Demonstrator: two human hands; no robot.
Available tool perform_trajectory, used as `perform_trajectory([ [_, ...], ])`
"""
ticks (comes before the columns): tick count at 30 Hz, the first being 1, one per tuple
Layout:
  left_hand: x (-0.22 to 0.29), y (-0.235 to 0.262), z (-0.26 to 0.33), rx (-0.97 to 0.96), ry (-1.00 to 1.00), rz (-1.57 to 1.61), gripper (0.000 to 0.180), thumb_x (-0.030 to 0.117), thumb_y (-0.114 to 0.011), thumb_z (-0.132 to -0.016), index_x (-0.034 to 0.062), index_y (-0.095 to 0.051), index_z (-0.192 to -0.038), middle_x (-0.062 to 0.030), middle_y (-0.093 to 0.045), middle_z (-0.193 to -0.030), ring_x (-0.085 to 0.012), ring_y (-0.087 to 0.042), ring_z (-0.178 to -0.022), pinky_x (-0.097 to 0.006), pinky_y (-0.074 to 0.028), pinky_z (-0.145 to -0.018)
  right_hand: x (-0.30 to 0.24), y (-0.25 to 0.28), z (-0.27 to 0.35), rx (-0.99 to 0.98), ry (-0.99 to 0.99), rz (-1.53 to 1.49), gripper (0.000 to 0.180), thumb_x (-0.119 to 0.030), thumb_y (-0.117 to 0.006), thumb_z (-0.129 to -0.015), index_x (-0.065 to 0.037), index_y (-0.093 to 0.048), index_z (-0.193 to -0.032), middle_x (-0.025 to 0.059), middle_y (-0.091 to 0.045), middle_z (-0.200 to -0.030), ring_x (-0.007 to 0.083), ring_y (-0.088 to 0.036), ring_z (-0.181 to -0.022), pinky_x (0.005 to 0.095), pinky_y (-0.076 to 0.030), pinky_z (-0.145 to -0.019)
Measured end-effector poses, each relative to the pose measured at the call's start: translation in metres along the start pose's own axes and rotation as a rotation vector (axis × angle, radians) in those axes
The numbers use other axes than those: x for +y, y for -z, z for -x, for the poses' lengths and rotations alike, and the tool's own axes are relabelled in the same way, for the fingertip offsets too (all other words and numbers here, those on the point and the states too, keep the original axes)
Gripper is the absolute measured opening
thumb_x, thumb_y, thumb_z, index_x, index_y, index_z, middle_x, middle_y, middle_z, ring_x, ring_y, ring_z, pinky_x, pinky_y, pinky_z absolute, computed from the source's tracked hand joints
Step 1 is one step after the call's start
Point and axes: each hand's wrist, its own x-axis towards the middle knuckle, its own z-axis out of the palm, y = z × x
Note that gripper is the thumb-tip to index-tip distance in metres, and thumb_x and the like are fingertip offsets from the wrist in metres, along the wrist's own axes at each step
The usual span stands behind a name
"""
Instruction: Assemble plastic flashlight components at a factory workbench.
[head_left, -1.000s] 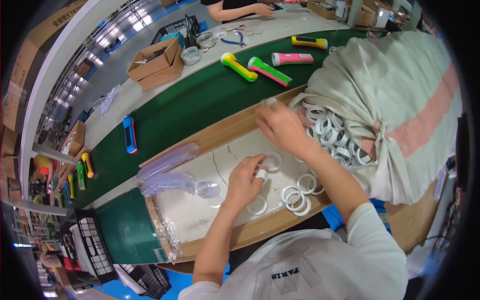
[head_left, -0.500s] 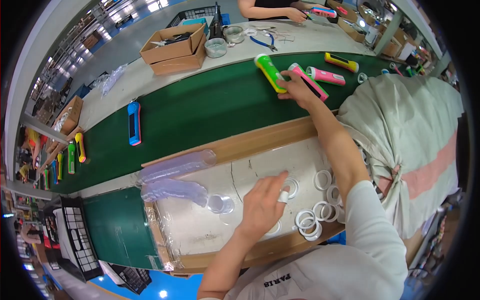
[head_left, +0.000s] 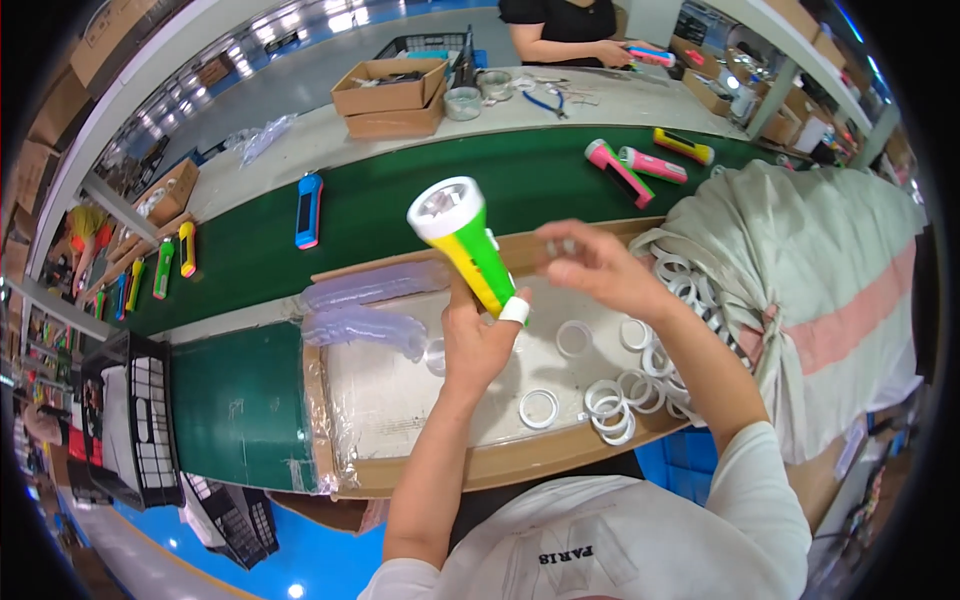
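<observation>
My left hand [head_left: 472, 345], with a white wrap on the thumb, grips a green and yellow flashlight [head_left: 474, 255] by its handle. The flashlight is tilted, its white lens head up and to the left. Just right of it, my right hand [head_left: 605, 275] is raised, apart from the flashlight, its fingers loosely bent and slightly blurred. Below my hands, a shallow cardboard tray [head_left: 420, 475] holds several white rings [head_left: 540, 408] and, at its left, clear purple-tinted plastic sleeves [head_left: 375, 285].
A green conveyor belt [head_left: 380, 205] crosses beyond the tray, carrying a blue flashlight [head_left: 308, 210] and pink ones [head_left: 620, 173]. A large tied pale sack [head_left: 800, 260] stands at right. Stacked cardboard boxes [head_left: 390, 95] sit on the far bench, where a co-worker [head_left: 565, 35] handles a flashlight. A black crate [head_left: 135, 420] stands left.
The green and yellow flashlight has come off the belt, from my right hand into my left. My left hand has risen from the white rings; my right hand has drawn back toward me.
</observation>
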Motion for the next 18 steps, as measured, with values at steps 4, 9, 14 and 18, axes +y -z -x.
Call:
perform_trajectory([
  [4,0.023,-0.018,0.021,-0.104,-0.124,-0.224,0.048,0.024,-0.077,-0.075,-0.0001,-0.051,-0.107,-0.0140,-0.064,-0.080,-0.0296,-0.065,-0.072,-0.037,-0.052,-0.066,-0.027,-0.013,0.034,0.141,0.275,-0.529,0.069,-0.041,-0.066,-0.087,-0.005,-0.035,-0.138,0.0110,-0.051,-0.121,0.0241,-0.052,-0.118,0.0400,-0.043,-0.099],
  [9,0.040,-0.021,0.054,-0.169,-0.274,-0.528,0.054,0.029,-0.078,-0.072,0.0027,-0.051,-0.111,-0.0163,-0.061,-0.091,-0.0350,-0.062,-0.085,-0.041,-0.049,-0.071,-0.026,-0.025,0.063,0.293,0.342,-0.731,0.060,-0.032,-0.067,-0.088,-0.007,-0.039,-0.136,0.0060,-0.050,-0.122,0.0174,-0.052,-0.116,0.0372,-0.044,-0.097],
  [14,0.041,-0.017,0.091,-0.404,0.032,-0.237,0.052,0.021,-0.079,-0.071,0.0012,-0.051,-0.110,-0.0170,-0.058,-0.099,-0.0336,-0.060,-0.087,-0.041,-0.048,-0.075,-0.020,-0.040,0.083,0.287,0.335,-0.669,0.055,-0.036,-0.069,-0.083,-0.006,-0.051,-0.126,0.0157,-0.058,-0.121,0.0212,-0.058,-0.111,0.0335,-0.046,-0.095],
  [18,0.053,-0.016,0.108,-0.419,0.161,-0.159,0.052,0.018,-0.078,-0.072,0.0018,-0.049,-0.111,-0.0145,-0.061,-0.091,-0.0288,-0.061,-0.081,-0.036,-0.049,-0.072,-0.022,-0.050,0.090,0.229,0.333,-0.699,0.050,-0.035,-0.069,-0.083,-0.007,-0.053,-0.121,0.0168,-0.058,-0.118,0.0239,-0.059,-0.109,0.0365,-0.048,-0.094],
])
